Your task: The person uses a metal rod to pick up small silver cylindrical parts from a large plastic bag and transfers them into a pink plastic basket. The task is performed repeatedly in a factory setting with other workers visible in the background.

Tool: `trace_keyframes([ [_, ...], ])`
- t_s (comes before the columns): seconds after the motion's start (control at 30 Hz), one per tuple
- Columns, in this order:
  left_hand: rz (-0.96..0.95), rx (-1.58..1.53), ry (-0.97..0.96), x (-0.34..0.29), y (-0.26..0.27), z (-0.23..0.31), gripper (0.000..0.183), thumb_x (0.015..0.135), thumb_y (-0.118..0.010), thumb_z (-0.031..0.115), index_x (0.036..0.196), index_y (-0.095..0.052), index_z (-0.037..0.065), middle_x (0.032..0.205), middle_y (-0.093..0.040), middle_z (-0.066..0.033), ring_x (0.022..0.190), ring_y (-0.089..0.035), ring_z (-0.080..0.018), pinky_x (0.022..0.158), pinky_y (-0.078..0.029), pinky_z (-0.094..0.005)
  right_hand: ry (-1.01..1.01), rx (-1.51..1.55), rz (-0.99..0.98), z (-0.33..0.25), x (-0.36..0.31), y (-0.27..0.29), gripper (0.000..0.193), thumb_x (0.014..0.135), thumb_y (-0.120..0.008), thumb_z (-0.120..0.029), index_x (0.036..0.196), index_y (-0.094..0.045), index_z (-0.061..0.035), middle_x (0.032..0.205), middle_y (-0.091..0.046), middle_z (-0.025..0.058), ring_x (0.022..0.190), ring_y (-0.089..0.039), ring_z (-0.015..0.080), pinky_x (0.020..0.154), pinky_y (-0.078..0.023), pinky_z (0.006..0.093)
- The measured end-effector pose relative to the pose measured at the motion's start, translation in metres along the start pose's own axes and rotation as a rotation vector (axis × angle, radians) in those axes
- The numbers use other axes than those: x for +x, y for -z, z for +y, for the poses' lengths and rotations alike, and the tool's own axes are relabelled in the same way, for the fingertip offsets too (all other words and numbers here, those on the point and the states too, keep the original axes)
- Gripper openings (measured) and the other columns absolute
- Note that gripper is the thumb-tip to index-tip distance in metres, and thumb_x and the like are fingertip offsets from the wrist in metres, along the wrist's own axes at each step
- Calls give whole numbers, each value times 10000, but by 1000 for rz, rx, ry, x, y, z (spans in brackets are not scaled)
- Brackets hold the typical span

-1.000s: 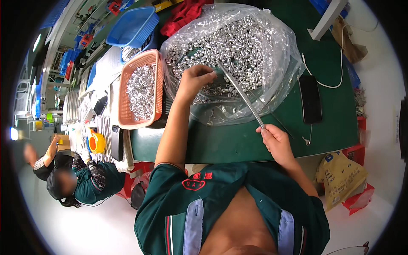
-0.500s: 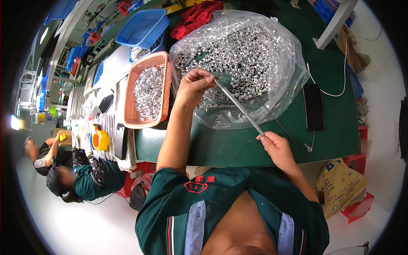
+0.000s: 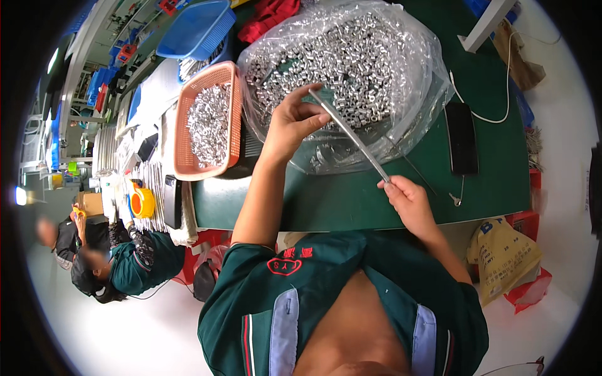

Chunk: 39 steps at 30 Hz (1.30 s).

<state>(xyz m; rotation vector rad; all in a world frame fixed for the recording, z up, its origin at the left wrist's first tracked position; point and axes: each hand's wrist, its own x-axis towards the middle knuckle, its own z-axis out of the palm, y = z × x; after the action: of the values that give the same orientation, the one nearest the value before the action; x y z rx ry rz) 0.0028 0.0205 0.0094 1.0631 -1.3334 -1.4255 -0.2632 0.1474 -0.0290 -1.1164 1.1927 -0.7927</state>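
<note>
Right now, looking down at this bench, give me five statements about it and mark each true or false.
1. The right hand grips a long thin silver metal rod. True.
2. The left hand grips a red cloth. False: its thumb and fingers are apart near the rod's upper end.
3. The salmon-pink plastic basket holds small silver metal pieces. True.
4. The black rectangular phone at right lies inside the clear plastic bag. False: it lies on the green tabletop, right of the bag.
5. The blue plastic basket is left of the bag. True.

Red cloth (image 3: pixel 268 17) and black phone (image 3: pixel 461 139)
</note>
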Motion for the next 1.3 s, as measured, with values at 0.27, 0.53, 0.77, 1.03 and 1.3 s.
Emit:
trace_keyframes([
  [0.27, 25, 912, -160, 9, 3, -7, 159, 797, -693, 81, 950, -711, 41, 960, -683, -117, 884, -652, -233, 795, -499, -324, -51, 168, 9, -5, -3, 1, 185, 974, -563, -166, 1013, -650, -7, 653, -404, -71, 571, -349, 17, 500, -289, 197],
  [0.53, -64, 1205, -311, 18, -3, -27, 185, 739, -714, 117, 912, -697, 54, 886, -649, -121, 914, -603, -315, 813, -484, -398, -54, 170, 19, -3, -3, 2, 185, 974, -564, -167, 1011, -651, -8, 655, -420, -63, 577, -368, 23, 505, -304, 202],
  [0.77, 19, 984, -195, 22, 16, -37, 214, 775, -706, 74, 985, -691, 37, 891, -687, -111, 813, -663, -251, 724, -508, -338, -16, 122, 19, -5, -3, 2, 188, 973, -565, -165, 1009, -652, -2, 649, -417, -61, 584, -365, 24, 511, -299, 206],
  [1.03, 167, -307, 16, 11, 35, -33, 201, 874, -642, -7, 1074, -641, -27, 943, -678, -103, 851, -673, -197, 754, -558, -299, -27, 95, 10, -7, -4, 1, 182, 969, -561, -147, 1008, -651, 6, 647, -409, -63, 581, -352, 23, 508, -292, 211],
  [1.3, 188, -934, 113, 10, 50, -34, 144, 870, -595, -64, 1013, -613, -63, 989, -663, -166, 982, -661, -269, 897, -570, -355, -23, 41, 2, -7, -4, -1, 185, 966, -565, -148, 1003, -648, 13, 646, -405, -63, 587, -346, 18, 512, -285, 207],
])
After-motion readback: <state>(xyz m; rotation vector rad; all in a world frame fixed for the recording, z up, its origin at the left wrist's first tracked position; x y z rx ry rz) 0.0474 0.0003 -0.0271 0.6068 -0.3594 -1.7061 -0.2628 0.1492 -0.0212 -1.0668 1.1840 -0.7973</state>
